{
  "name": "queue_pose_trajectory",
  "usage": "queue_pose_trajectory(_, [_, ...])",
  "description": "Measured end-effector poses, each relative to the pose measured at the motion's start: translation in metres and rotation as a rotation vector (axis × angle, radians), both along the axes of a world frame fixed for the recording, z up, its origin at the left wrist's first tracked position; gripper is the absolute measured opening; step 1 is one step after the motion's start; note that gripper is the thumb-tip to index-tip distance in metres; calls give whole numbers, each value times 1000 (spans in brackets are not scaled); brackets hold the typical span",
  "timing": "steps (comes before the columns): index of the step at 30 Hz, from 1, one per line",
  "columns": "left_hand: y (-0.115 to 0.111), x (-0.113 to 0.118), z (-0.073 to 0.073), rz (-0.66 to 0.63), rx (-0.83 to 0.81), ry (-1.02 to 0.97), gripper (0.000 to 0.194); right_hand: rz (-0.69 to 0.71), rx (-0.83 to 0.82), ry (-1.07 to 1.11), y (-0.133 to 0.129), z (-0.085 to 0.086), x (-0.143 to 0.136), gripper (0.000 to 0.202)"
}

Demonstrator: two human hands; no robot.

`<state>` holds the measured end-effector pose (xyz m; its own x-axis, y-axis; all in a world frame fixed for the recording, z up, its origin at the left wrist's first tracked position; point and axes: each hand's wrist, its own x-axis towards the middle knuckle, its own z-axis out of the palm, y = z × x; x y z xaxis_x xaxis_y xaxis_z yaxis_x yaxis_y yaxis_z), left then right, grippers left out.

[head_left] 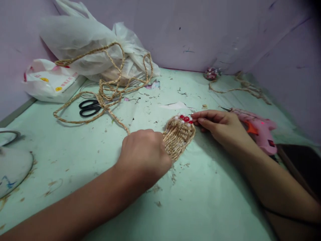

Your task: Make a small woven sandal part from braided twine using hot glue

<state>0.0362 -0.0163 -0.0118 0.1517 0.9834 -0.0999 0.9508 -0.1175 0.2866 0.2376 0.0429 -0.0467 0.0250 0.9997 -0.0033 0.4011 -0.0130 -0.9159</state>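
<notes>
A woven straw piece [178,140] lies at the middle of the table, with red and white beads [186,119] at its far end. My left hand [145,154] is closed on its near left side; the fingertips are mostly hidden behind the hand. A braided straw cord [117,121] runs from beside this hand to a loose tangle at the back left. My right hand [218,125] is pinched beside the beads at the piece's right end. What its fingertips hold, if anything, is too small to make out.
Black-handled scissors [89,107] lie under the cord. Plastic bags [82,40] stand at the back left. A pink glue gun [263,132] and a dark flat object [301,164] are right. A bead container [212,73] stands at the back, a white round object [15,167] at left.
</notes>
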Motion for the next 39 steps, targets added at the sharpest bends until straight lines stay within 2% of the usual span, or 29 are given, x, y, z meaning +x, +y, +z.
queue_pose_trajectory(4, [5, -6, 4, 80, -39, -135, 19, -22, -29, -36, 0, 1, -2, 12])
queue_pose_trajectory(7, [6, -7, 6, 89, -37, -144, 19, -14, -28, -54, 0, 2, -2, 12])
queue_pose_trajectory(23, [0, 6, -4, -97, 51, -1, 14, -17, 69, -74, -3, 1, -5, 15])
queue_pose_trajectory(33, [-3, 8, -6, -139, 109, 7, 15, 187, 258, -140, -3, -1, -7, 16])
queue_pose_trajectory(39, [2, 5, -3, -162, 44, -40, 14, 260, 352, -219, -2, -7, -6, 22])
